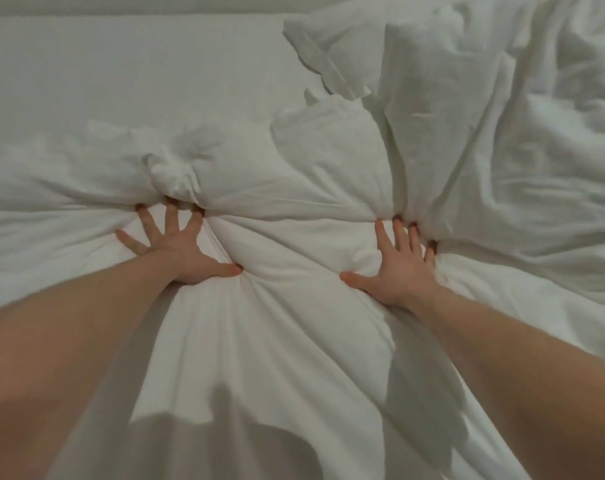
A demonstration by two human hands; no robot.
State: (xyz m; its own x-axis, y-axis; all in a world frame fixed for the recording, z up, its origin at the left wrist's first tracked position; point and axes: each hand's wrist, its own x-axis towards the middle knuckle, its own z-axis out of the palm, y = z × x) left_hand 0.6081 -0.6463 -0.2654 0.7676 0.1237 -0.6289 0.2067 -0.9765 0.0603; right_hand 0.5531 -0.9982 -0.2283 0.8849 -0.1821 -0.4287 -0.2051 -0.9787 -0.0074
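Item inspected: a white duvet (276,323), lying across the bed and filling the near and right-hand part of the view. Its cover is a smooth, matte cloth over a soft, puffy filling. The surface is heavily creased, with long folds fanning out from two pressure points towards the near edge, and a bunched, rounded ridge rises just beyond them. The left hand (176,252) presses flat on the duvet with fingers straight and splayed, and their tips are sunk into the fold under the ridge. Its grip is released and grasps nothing. The right hand (401,268) lies the same way, palm down, fingers straight and close together, thumb out to the side, tips buried in a crease. Its grip is likewise released. The hands are well apart, and a swell of padding stands between them. Farther back on the right lies a pillow (346,46) in a rumpled white case with a loose flap at its corner. At the far left the sheet (121,74) lies flat and smooth. Arm shadows fall on the near cloth.
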